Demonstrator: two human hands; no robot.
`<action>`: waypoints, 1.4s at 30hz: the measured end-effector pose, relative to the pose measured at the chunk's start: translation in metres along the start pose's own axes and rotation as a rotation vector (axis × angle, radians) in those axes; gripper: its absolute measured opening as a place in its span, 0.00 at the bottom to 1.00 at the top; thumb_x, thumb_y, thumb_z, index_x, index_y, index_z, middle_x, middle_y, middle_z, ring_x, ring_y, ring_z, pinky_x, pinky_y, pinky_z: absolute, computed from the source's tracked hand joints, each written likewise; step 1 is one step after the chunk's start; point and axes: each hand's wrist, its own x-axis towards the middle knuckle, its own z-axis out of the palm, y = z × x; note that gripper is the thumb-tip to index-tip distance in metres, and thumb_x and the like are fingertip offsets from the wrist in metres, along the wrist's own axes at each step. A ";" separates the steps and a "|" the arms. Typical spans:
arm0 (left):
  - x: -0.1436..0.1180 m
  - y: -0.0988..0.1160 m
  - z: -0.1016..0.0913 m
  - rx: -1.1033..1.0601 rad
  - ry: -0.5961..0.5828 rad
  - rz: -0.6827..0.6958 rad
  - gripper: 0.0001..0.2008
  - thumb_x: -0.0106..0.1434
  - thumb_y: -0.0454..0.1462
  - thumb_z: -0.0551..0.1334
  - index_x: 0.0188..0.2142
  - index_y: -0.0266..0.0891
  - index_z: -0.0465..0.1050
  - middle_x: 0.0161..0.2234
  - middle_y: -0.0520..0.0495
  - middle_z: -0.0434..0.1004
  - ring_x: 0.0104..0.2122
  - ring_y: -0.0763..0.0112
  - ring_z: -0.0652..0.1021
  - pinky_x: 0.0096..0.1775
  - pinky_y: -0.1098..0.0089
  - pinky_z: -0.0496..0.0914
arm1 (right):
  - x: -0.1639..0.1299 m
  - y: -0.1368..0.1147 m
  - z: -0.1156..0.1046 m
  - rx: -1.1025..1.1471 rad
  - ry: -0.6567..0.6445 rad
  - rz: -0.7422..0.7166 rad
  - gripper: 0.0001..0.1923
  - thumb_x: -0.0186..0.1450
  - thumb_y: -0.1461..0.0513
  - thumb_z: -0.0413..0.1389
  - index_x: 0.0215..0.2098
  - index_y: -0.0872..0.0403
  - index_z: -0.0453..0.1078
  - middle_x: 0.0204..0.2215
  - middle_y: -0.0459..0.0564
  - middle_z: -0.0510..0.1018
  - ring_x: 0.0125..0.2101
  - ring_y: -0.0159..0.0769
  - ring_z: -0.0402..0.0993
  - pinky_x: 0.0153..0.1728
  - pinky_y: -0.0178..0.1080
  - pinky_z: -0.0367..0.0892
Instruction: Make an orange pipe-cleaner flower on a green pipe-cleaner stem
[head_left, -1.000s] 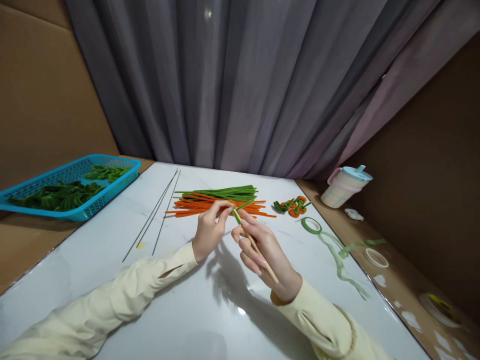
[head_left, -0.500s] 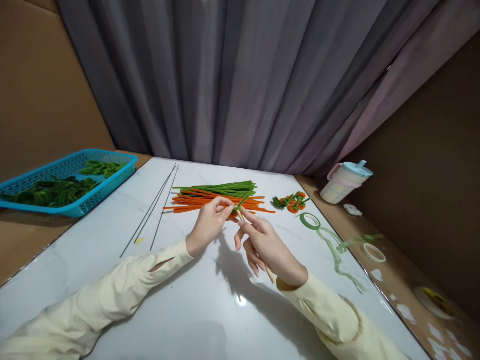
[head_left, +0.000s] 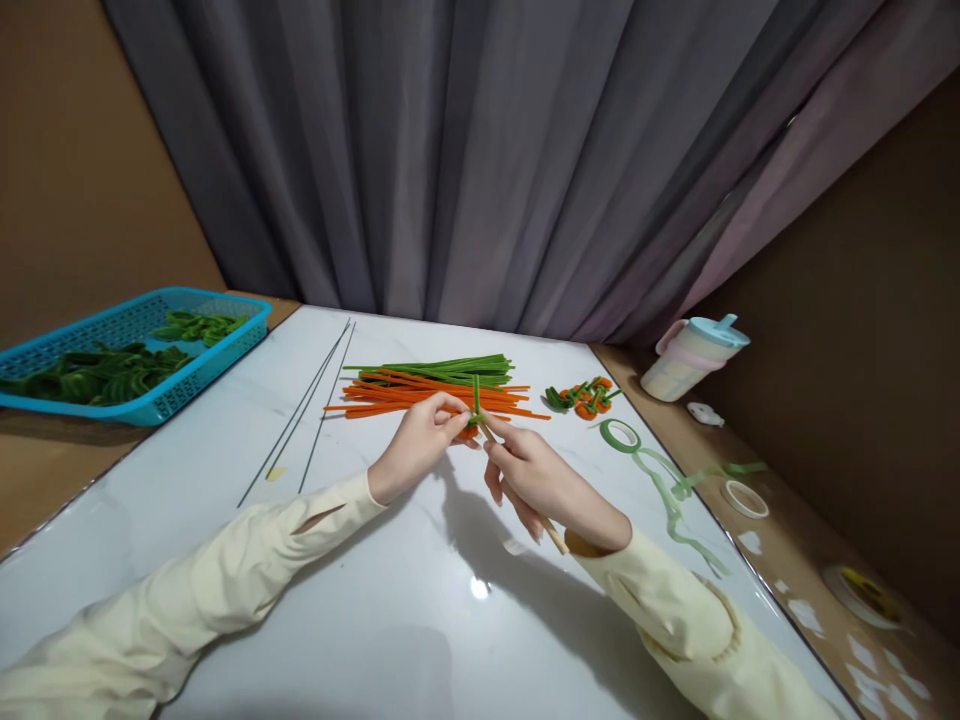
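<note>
My left hand (head_left: 420, 440) pinches a small orange and green pipe-cleaner piece (head_left: 470, 431), with one green end standing straight up from it. My right hand (head_left: 551, 485) is closed round a thin wooden stick (head_left: 555, 538), its upper tip touching or very close to the green part. Fingers cover much of the piece. Just behind the hands lie orange pipe cleaners (head_left: 382, 394) and, beyond them, a bundle of green pipe cleaners (head_left: 480, 367). To the right sits a cluster of small orange and green pipe-cleaner pieces (head_left: 589, 400).
A blue basket (head_left: 169, 403) of green curled pieces stands at the left. Thin dark wires (head_left: 296, 415) lie on the white tabletop (head_left: 360, 610). At the right are a green tape roll (head_left: 620, 435), a white ring (head_left: 745, 499), paper scraps (head_left: 806, 616) and a lidded cup (head_left: 686, 365).
The green end has swung from leaning right to upright. My right hand has shifted slightly right, with the stick's lower end moving right and its fingers closing in. My left hand stays nearly in place.
</note>
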 end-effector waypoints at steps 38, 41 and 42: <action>0.019 -0.015 -0.022 -0.386 -0.311 -0.313 0.11 0.60 0.38 0.60 0.37 0.32 0.75 0.36 0.40 0.77 0.33 0.67 0.79 0.40 0.68 0.73 | 0.007 0.012 -0.046 -0.475 -0.189 -0.224 0.30 0.62 0.73 0.40 0.60 0.49 0.55 0.35 0.48 0.70 0.11 0.20 0.58 0.05 0.24 0.55; 0.020 -0.017 -0.025 -0.374 -0.371 -0.343 0.09 0.59 0.37 0.62 0.38 0.32 0.75 0.35 0.41 0.77 0.32 0.71 0.78 0.40 0.70 0.72 | 0.007 0.012 -0.047 -0.503 -0.184 -0.264 0.31 0.62 0.73 0.41 0.61 0.48 0.55 0.37 0.49 0.71 0.13 0.20 0.59 0.08 0.25 0.57; 0.020 -0.017 -0.026 -0.366 -0.401 -0.346 0.10 0.60 0.36 0.62 0.39 0.33 0.75 0.37 0.41 0.77 0.33 0.71 0.78 0.41 0.71 0.72 | 0.007 0.012 -0.047 -0.505 -0.182 -0.269 0.31 0.62 0.73 0.41 0.61 0.47 0.55 0.37 0.49 0.71 0.13 0.20 0.60 0.08 0.25 0.56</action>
